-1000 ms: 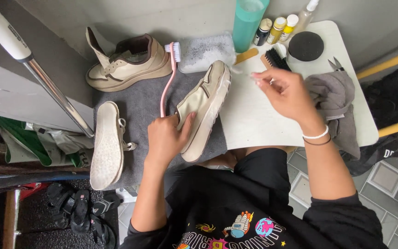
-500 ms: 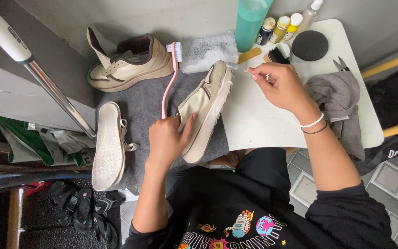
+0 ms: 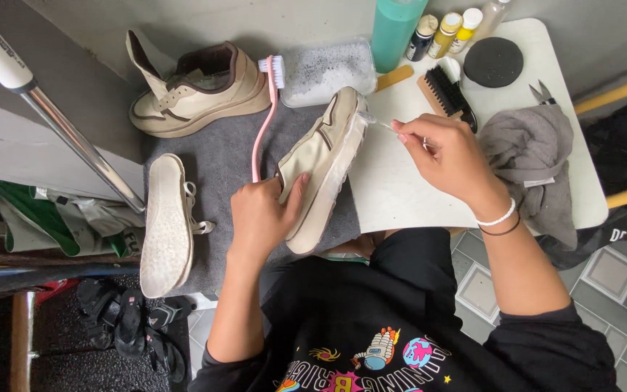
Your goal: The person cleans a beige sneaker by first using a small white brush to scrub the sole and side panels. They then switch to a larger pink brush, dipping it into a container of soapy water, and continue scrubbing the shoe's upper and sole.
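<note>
Cream leather sneaker point(image 3: 321, 163) lay tilted on its side across the seam between the grey felt mat point(image 3: 219, 163) and the white board point(image 3: 400, 189) on the bench, toe toward the person's lap. Left hand point(image 3: 263, 218) gripped it near the toe, fingers point(image 3: 295, 192) wrapped over the upper. Right hand point(image 3: 448, 156) was pinched shut on a thin clear strip, probably film or tape, running off the sole edge near the heel; its fingers were narrow, thumb against forefinger.

Risks, as judged: the strip looked thin and could tear or slip from the pinch if tugged sideways. The shoe rested on its edge, so a loosened left grip could let it roll toward the lap.

Room: tight behind the heel, where the clear plastic tub of foamy water point(image 3: 328, 69) and the tall teal bottle point(image 3: 393, 29) stood near. The pink long-handled brush point(image 3: 263, 116) lay just beside the shoe on the left. The black-bristled wooden brush point(image 3: 444, 94) sat close above the right hand, the crumpled grey cloth point(image 3: 535, 156) beside its wrist. Bare board lay open below that hand.
</note>
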